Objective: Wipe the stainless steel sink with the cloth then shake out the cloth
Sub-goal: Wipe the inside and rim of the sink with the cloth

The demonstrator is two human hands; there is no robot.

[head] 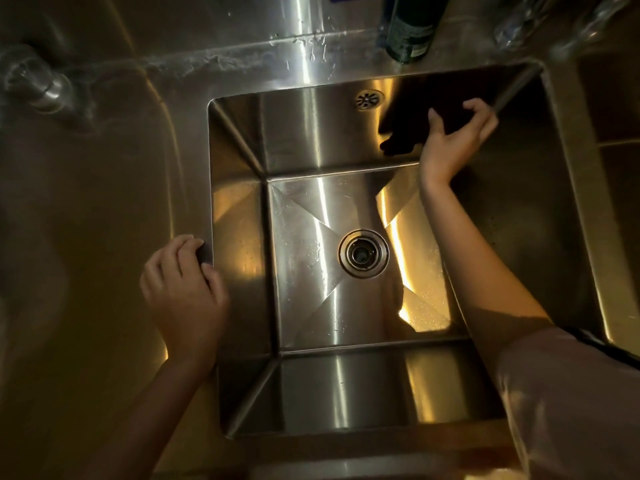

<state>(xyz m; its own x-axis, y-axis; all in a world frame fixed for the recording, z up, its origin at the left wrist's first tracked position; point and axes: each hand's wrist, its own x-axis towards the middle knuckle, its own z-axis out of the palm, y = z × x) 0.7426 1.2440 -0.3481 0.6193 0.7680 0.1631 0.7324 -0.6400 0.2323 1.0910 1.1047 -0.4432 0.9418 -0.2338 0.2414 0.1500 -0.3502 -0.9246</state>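
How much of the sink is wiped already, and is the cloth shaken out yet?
Done so far: hard to tell; the sink floor shines but droplets remain near the drain. In hand: the right hand presses the dark cloth against the back wall, beside the overflow grille, while the left hand grips the sink's left rim. Left: probably the other walls, then shaking out the cloth.

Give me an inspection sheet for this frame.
Surface: steel counter, water drops behind the sink.
Job's things: sink with drain; dark cloth on back wall.
Clutter: dark bottle behind sink.
Grippers: right hand grips cloth; left hand curled over the sink's left rim.
Cables: nothing seen.
Surroundings: tap at upper left, blurred; second basin at right.
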